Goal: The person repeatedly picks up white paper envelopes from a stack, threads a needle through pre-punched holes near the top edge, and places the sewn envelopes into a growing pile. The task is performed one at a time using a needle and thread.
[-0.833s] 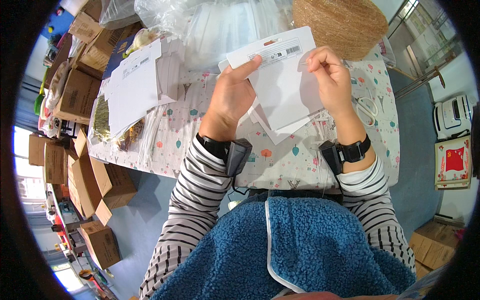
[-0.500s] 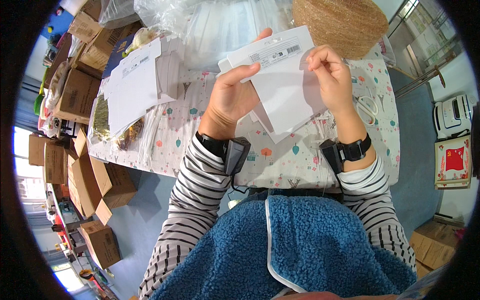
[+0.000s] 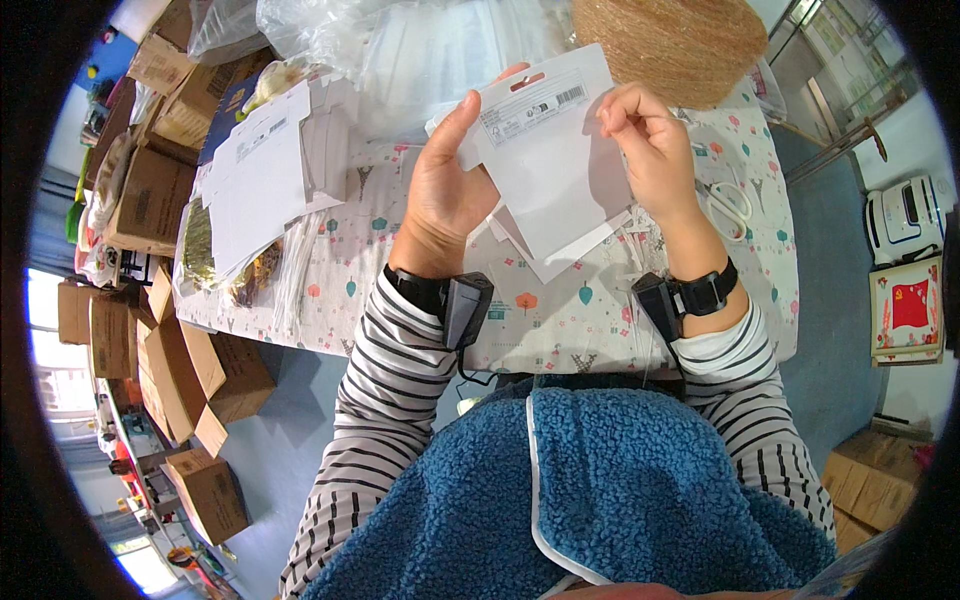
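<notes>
A flat white cardboard package (image 3: 555,165) with a printed label, a barcode and a hang slot is held up over the table, tilted. My left hand (image 3: 448,190) supports it from the left; its fingers are behind the cardboard and its thumb points up beside the edge. At the package's right edge, my right hand (image 3: 655,150) has its fingers curled and pinched together. Whatever may be between those fingertips is too small to make out. Under the package, more white card and scraps (image 3: 625,235) lie on the patterned tablecloth (image 3: 540,325).
On the left is a stack of flat white packages (image 3: 260,165), beside thin white strips (image 3: 292,270). White-handled scissors (image 3: 730,210) lie on the right. Clear plastic bags (image 3: 440,70) and a brown glittery bundle (image 3: 670,50) fill the far side. Cardboard boxes (image 3: 205,490) stand on the floor.
The package has shifted slightly left and up. My left thumb has lifted off its face. The hang slot, pale before, now shows a reddish-brown colour. My right hand has moved slightly left.
</notes>
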`<state>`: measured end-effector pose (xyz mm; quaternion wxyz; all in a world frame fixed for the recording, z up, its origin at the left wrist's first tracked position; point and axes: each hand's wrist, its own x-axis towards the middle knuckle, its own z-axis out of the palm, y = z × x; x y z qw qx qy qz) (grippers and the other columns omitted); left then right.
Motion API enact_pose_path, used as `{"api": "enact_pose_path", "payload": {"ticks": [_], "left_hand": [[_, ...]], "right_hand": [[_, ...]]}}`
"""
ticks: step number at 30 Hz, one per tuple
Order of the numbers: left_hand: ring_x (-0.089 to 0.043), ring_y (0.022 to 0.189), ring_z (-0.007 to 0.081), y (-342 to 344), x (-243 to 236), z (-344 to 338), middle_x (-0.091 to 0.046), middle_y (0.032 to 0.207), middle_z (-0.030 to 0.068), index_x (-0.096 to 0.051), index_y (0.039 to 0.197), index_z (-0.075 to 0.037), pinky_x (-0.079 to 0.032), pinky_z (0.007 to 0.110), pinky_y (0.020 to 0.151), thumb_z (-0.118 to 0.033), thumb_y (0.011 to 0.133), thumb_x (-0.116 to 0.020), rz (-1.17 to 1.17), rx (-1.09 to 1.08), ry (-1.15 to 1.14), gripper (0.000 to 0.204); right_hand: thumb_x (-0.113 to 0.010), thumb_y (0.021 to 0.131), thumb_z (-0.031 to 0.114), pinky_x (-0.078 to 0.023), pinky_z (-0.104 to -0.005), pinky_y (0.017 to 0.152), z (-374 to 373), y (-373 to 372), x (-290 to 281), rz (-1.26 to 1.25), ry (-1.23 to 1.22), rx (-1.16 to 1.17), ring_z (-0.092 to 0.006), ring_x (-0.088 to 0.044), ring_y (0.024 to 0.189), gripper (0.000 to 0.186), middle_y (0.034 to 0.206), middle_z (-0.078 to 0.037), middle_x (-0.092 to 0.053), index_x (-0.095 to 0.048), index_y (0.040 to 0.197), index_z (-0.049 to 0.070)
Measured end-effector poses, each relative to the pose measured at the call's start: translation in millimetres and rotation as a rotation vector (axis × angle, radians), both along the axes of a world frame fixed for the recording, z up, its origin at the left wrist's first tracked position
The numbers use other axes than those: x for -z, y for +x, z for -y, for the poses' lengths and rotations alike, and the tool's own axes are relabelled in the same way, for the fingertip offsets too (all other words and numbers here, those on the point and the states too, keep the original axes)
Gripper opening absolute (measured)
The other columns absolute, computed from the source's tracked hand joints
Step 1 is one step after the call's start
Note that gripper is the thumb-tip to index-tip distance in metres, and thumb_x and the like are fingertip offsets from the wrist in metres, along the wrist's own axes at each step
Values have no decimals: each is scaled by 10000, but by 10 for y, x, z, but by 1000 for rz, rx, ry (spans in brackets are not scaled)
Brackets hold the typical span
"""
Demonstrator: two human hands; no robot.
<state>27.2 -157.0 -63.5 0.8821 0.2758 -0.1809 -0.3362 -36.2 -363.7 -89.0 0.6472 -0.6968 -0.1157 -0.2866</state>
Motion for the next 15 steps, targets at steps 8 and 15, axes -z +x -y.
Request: {"api": "enact_pose_path", "payload": {"ticks": [8, 15], "left_hand": [[-656, 1085, 185, -52, 83, 53, -690, 1204, 90, -612, 1277, 33, -532, 330, 938, -55, 926, -667, 260, -27, 467, 366], [-688, 962, 172, -31, 139, 95, -698, 1163, 102, -590, 1289, 41, -557, 299, 847, 17, 903, -658, 368, -112, 544, 392]], "right_hand": [[-559, 975, -11, -449, -235, 806, 83, 27, 14, 67, 115, 155, -92, -541, 850, 108, 961, -23, -616, -574, 884, 46], [-599, 953, -28, -471, -252, 872, 34, -12, -45, 176, -339, 435, -129, -593, 927, 89, 980, -36, -641, -588, 886, 31]]}}
